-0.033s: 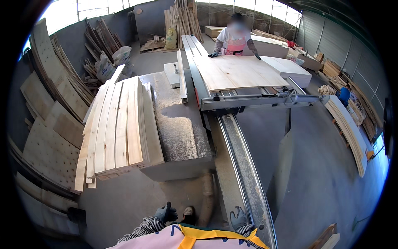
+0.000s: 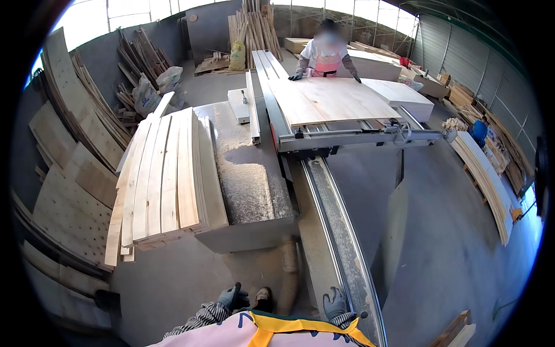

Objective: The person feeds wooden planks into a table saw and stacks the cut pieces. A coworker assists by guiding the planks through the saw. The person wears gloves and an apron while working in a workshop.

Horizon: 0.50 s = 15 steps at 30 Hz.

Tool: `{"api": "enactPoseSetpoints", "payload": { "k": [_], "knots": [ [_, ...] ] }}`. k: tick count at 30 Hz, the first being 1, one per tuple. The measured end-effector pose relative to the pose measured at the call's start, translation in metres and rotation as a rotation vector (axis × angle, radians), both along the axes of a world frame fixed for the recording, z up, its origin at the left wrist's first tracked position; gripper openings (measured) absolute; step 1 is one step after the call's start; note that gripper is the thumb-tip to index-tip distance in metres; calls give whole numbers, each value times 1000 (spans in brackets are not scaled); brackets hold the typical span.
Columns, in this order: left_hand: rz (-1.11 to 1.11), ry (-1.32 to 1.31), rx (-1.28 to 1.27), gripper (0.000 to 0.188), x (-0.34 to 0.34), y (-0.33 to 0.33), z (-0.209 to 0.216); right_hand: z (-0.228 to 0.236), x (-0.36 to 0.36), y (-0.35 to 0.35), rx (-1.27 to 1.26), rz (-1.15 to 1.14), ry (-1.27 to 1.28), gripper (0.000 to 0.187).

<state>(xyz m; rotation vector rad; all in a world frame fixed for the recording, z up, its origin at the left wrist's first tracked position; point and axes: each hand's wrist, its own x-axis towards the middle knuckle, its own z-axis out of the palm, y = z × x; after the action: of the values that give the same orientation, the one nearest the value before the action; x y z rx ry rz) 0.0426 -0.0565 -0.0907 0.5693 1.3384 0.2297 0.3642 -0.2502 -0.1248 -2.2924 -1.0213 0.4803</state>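
Note:
Both my hands wear grey work gloves and hold nothing. My left hand (image 2: 234, 296) hangs low in front of me, its thumb raised apart from the fingers. My right hand (image 2: 335, 303) is open beside the long metal rail (image 2: 341, 231) of a sliding table saw; whether it touches the rail I cannot tell. Further ahead, a wide wooden panel (image 2: 335, 99) lies on the saw's sliding table, behind its crossbar fence (image 2: 364, 139). A co-worker in a pink apron (image 2: 327, 61) stands at the panel's far edge with both gloved hands at it.
Stacked planks (image 2: 159, 173) lie left of the sawdust-covered saw table (image 2: 248, 191), where a metal guide fence (image 2: 252, 107) stands. A flexible hose (image 2: 288, 274) runs down near my foot. Boards (image 2: 75, 185) lean along the left wall. A sheet stack (image 2: 485, 185) stands at right.

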Motion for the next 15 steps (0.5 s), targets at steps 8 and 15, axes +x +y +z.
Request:
{"api": "enactPoseSetpoints", "payload": {
  "k": [8,15],
  "knots": [
    [-138,-50,117,60,41,-45,34,4,9,-34,73,-99,60,47],
    [-178,-62,207,60,27,-73,8,-7,12,-61,142,-185,149,48]
  ]
}}
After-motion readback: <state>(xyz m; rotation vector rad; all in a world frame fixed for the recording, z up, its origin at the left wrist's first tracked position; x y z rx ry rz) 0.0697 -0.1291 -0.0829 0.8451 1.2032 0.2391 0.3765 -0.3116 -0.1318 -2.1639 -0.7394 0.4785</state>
